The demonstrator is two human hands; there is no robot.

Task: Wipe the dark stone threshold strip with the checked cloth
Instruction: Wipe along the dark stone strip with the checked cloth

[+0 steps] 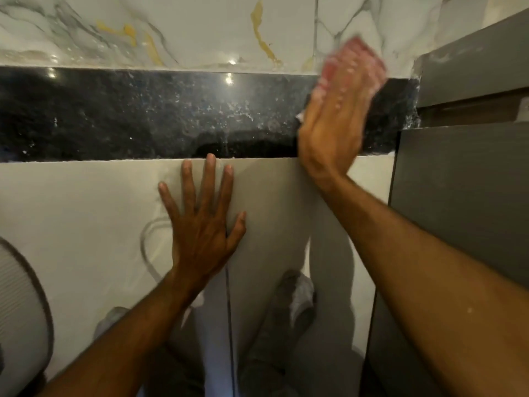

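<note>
The dark stone threshold strip [143, 113] runs left to right across the floor, speckled and glossy, with pale smears near its middle. My right hand [332, 121] lies flat on its right end, pressing a red and white checked cloth [357, 60] whose far part sticks out blurred beyond my fingertips onto the marble tile. My left hand [201, 222] rests spread and flat on the pale floor tile just below the strip, fingertips reaching its near edge, holding nothing.
White marble tile [171, 30] with grey and yellow veins lies beyond the strip. A grey door frame or cabinet [463, 179] stands at the right. A round ribbed object [20, 305] sits at the lower left. My legs [280, 325] reflect in the near tile.
</note>
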